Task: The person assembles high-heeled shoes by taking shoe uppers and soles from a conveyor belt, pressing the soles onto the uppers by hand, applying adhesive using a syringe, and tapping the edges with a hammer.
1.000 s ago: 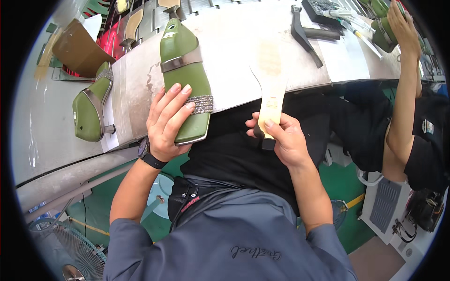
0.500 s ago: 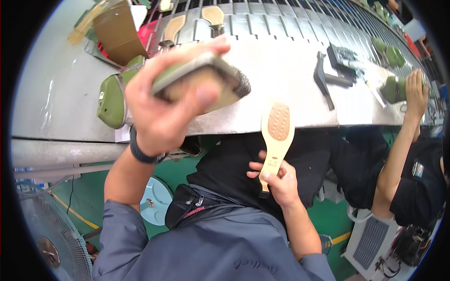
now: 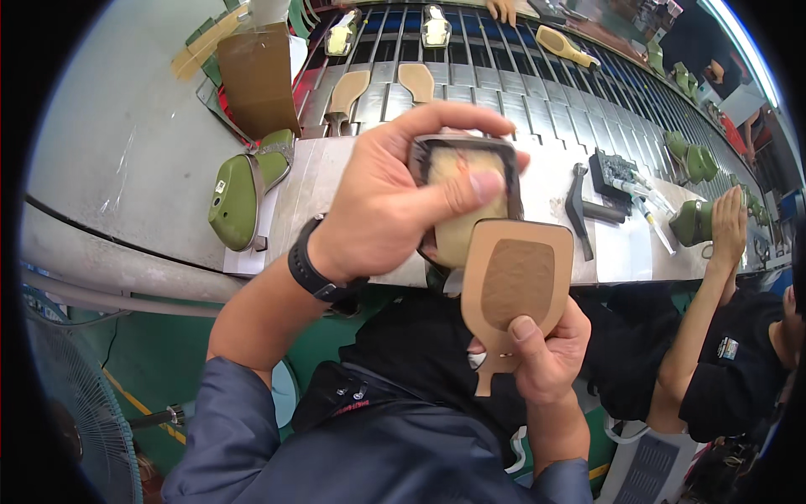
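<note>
My left hand [image 3: 369,206] is closed round a shoe upper on its last, its dark rim and cream underside [image 3: 457,227] turned towards me. The thumb lies across that underside. In my right hand [image 3: 550,357] is a tan shoe sole [image 3: 520,273], pinched at its narrow middle with the thumb on top. The sole's broad end, with a darker brown panel, points up and overlaps the lower edge of the upper in this view; whether they touch I cannot tell. A green lasted shoe [image 3: 238,202] lies on the bench to the left.
Two tan soles [image 3: 348,88] lie at the slatted conveyor [image 3: 470,88]. On the bench's right are a hammer [image 3: 578,210], a black tray [image 3: 611,181] with brush-like tools, and a co-worker's hand [image 3: 729,227] on a green shoe. A cardboard box [image 3: 260,84] stands back left.
My left hand has moved right, turning the upper's underside towards me. My right hand has raised the sole up to it, and the broad end with the brown panel now shows. The view has shifted.
</note>
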The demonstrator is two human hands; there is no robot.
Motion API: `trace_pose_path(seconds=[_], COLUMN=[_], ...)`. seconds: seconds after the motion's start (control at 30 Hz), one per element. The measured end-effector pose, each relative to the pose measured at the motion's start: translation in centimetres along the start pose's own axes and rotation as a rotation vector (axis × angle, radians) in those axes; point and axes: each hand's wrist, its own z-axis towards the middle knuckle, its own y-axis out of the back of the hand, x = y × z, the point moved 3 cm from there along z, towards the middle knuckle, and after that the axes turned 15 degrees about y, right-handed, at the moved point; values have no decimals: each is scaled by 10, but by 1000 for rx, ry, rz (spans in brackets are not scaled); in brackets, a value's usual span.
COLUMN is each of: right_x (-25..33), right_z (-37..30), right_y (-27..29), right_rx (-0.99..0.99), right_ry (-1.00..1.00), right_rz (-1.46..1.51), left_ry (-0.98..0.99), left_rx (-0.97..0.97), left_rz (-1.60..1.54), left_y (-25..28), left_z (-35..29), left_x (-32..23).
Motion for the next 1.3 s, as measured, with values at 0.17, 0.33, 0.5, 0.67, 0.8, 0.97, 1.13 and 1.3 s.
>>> trace_pose_path(seconds=[0.17, 0.33, 0.5, 0.67, 0.8, 0.97, 1.13, 1.3], right_x=[1, -6, -10, -8, -6, -7, -6, -7], right_z=[24, 25, 23, 22, 22, 19, 21, 20], right_y=[-22, -24, -26, -24, -19, -18, -19, -17], right_rx=[80, 173, 170, 175, 224, 182, 179, 186], right_ry=[-42, -49, 19, 39, 61, -29, 23, -25], right_rz=[92, 69, -160, -134, -235, -165, -194, -139], left_ry=[-29, -120, -59, -37, -60, -58, -68, -75], left_rx=[53, 178, 99, 110, 110, 106, 96, 110], left_rz=[-25, -72, -26, -71, -40, -12, -4, 0], left_y=[-5, 6, 0, -1, 0, -2, -3, -4], left_z=[-5, -13, -19, -19, -19, -18, -19, -18], left_x=[4, 8, 6, 9, 11, 11, 11, 11])
